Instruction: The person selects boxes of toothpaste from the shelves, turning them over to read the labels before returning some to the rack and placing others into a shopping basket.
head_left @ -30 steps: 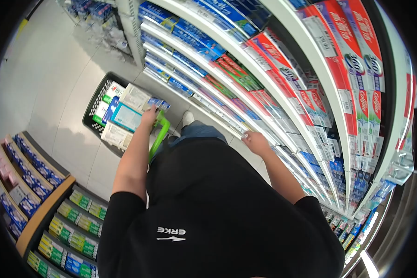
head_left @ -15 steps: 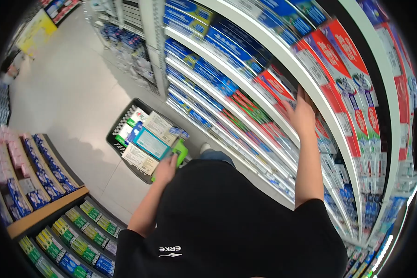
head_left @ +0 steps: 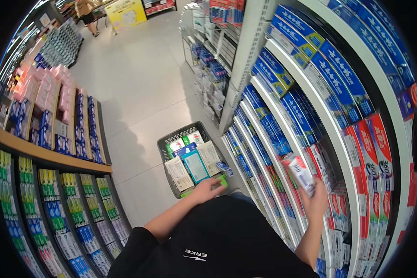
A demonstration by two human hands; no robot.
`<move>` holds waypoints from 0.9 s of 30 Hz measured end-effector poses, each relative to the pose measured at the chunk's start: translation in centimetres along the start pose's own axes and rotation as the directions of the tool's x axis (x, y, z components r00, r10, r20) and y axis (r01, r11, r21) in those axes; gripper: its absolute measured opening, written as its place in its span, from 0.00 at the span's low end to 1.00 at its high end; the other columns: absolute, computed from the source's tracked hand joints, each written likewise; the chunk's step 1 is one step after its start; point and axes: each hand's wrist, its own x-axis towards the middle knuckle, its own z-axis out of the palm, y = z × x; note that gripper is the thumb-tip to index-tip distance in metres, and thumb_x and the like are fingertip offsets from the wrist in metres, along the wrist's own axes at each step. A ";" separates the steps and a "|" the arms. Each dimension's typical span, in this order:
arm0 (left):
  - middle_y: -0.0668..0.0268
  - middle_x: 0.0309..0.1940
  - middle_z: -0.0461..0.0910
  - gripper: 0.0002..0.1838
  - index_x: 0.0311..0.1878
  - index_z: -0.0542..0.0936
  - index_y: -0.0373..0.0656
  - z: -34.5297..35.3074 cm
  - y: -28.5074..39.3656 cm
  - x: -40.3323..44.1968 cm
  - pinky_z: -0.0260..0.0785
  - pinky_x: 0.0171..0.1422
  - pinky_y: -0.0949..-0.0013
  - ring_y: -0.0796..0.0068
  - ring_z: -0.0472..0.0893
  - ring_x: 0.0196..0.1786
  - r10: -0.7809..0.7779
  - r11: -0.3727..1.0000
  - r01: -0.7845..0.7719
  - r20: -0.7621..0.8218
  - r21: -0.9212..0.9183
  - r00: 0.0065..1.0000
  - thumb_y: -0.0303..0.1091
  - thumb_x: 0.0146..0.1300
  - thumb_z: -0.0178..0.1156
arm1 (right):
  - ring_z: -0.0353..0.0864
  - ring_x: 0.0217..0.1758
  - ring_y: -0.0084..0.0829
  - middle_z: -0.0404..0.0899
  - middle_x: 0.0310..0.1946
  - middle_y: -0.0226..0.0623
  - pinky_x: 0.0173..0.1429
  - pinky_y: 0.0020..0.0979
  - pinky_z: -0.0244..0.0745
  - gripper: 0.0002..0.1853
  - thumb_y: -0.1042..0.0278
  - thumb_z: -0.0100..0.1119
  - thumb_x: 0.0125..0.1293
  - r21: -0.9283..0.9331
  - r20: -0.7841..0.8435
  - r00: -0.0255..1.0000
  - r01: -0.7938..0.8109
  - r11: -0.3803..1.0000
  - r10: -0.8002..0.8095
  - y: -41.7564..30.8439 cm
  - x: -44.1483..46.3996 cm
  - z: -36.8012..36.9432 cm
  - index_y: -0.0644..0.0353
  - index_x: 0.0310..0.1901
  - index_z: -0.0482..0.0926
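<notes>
My right hand [head_left: 314, 197] holds a toothpaste box [head_left: 301, 175], white and red with "360" on it, tilted in front of the lit shelves. My left hand [head_left: 207, 190] is closed round the green handle [head_left: 223, 181] of a dark shopping basket [head_left: 164, 160]. Inside the basket lie a teal-fronted pack [head_left: 195, 166], cream-coloured packs [head_left: 178, 173] beside it, and green-and-white packs [head_left: 176, 146] towards the far end. A small blue box [head_left: 224, 168] sits at the basket's right edge.
Shelves of blue toothpaste boxes [head_left: 340, 76] and red Colgate boxes [head_left: 382, 139] rise close on my right. Toothbrush racks [head_left: 69, 190] and pink packs [head_left: 66, 92] stand on my left. Up the aisle are a yellow display [head_left: 126, 15] and another person [head_left: 85, 13].
My right hand has come out of the shelf with a toothpaste box. The view has swung, bringing more of the aisle into sight. My left hand stays on the basket handle.
</notes>
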 end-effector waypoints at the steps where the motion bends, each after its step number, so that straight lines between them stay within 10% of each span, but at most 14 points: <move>1: 0.46 0.54 0.83 0.30 0.55 0.83 0.34 -0.8 2.2 -0.1 0.72 0.65 0.57 0.50 0.82 0.58 0.061 0.998 -0.061 0.034 -0.023 0.998 0.56 0.72 0.59 | 0.81 0.48 0.54 0.81 0.45 0.52 0.53 0.47 0.75 0.32 0.60 0.78 0.54 0.014 0.065 0.996 0.061 0.998 -0.061 -1.5 -0.2 0.9 0.64 0.57 0.76; 7: 0.54 0.62 0.79 0.34 0.72 0.68 0.36 0.9 9.1 1.1 0.73 0.65 0.59 0.61 0.80 0.61 0.270 0.853 -0.178 0.124 -0.491 0.955 0.50 0.72 0.63 | 0.81 0.48 0.52 0.82 0.45 0.50 0.53 0.48 0.74 0.31 0.63 0.77 0.53 0.214 0.210 0.957 0.153 0.965 -0.199 -10.9 0.4 7.9 0.63 0.57 0.76; 10: 0.57 0.63 0.76 0.32 0.72 0.64 0.39 1.6 10.8 2.1 0.73 0.63 0.61 0.68 0.79 0.62 -0.082 0.470 0.128 0.102 -0.873 0.991 0.44 0.73 0.64 | 0.80 0.50 0.52 0.82 0.47 0.51 0.55 0.48 0.73 0.33 0.66 0.76 0.53 0.259 0.182 0.932 0.261 0.930 -0.313 -13.3 0.7 9.7 0.66 0.59 0.74; 18: 0.60 0.63 0.75 0.26 0.68 0.66 0.43 -0.5 7.7 2.1 0.71 0.66 0.54 0.66 0.80 0.61 -0.236 0.127 0.046 0.015 -0.991 0.972 0.46 0.77 0.58 | 0.84 0.50 0.55 0.83 0.47 0.55 0.52 0.50 0.79 0.38 0.61 0.72 0.60 0.294 0.433 0.863 0.139 0.945 -0.262 -15.0 0.9 8.2 0.67 0.68 0.65; 27: 0.61 0.63 0.76 0.26 0.73 0.65 0.44 0.9 5.9 2.5 0.72 0.67 0.53 0.64 0.80 0.63 -0.239 0.195 0.174 0.125 -0.965 0.963 0.46 0.79 0.53 | 0.86 0.49 0.54 0.84 0.47 0.58 0.52 0.48 0.80 0.59 0.48 0.76 0.56 0.346 0.538 0.795 0.093 0.934 -0.279 -15.3 1.5 9.2 0.67 0.78 0.48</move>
